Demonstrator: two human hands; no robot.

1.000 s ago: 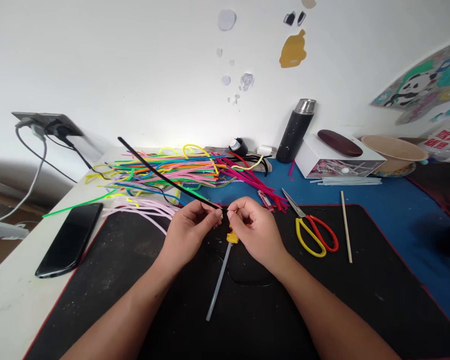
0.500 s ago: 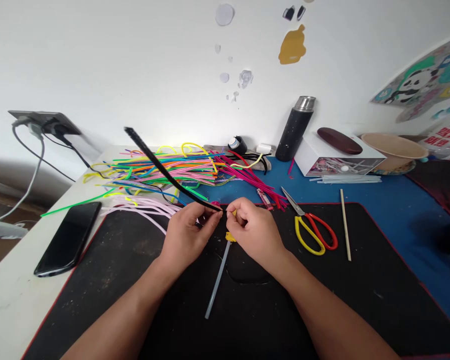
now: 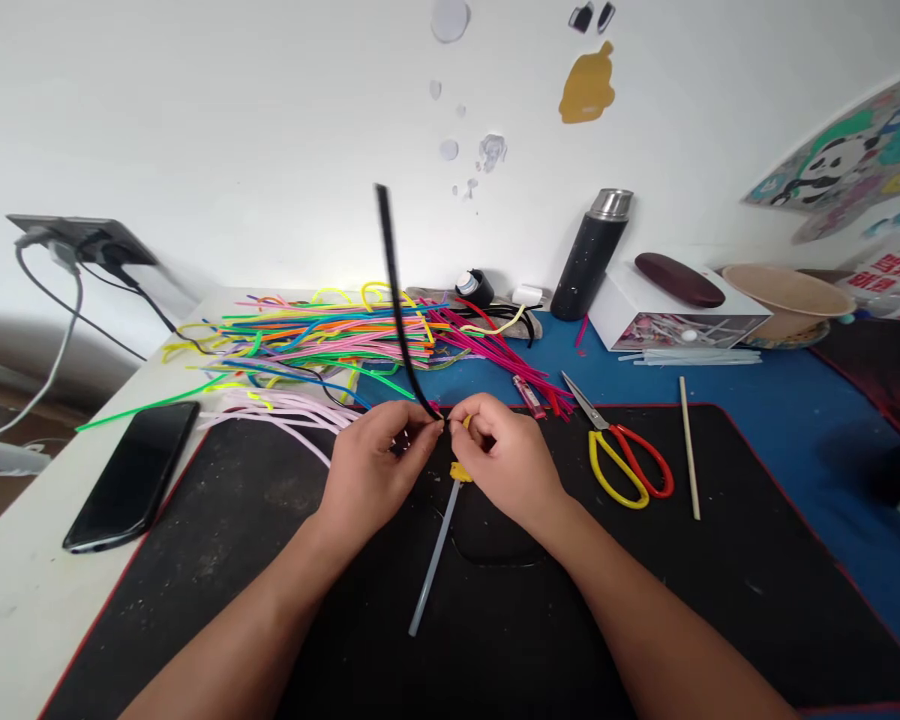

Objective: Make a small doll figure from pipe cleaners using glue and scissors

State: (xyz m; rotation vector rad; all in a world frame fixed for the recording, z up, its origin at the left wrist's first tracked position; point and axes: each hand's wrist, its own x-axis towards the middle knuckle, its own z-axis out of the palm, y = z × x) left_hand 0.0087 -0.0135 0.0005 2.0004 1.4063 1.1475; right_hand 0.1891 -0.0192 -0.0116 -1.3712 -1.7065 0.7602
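The white table [image 3: 22, 610] carries everything, with a black, red-edged desk mat [image 3: 720, 600] across its front. Beyond the mat's far edge, toward its left corner, spreads a heap of multicoloured pipe cleaners [image 3: 330, 340], the pale lilac ones lapping onto the mat. Past the mat's far right stretch stand a white box [image 3: 616, 312] and a leaning black thermos [image 3: 586, 265]. A black smartphone [image 3: 135, 475] lies along the mat's left edge.

Over the middle of the mat's far part are both hands. The left hand [image 3: 375, 455] has its grip pinching the lower end of a black pipe cleaner [image 3: 395, 290], which curves up beyond the mat. The right hand [image 3: 506, 450] has thumb and forefinger pressed together just beside; whether they hold the stem's tip, I cannot tell.

Red-and-yellow-handled scissors [image 3: 621, 455] and a wooden stick [image 3: 690, 450] rest on the mat's right half, a translucent glue stick [image 3: 433, 560] near its middle.
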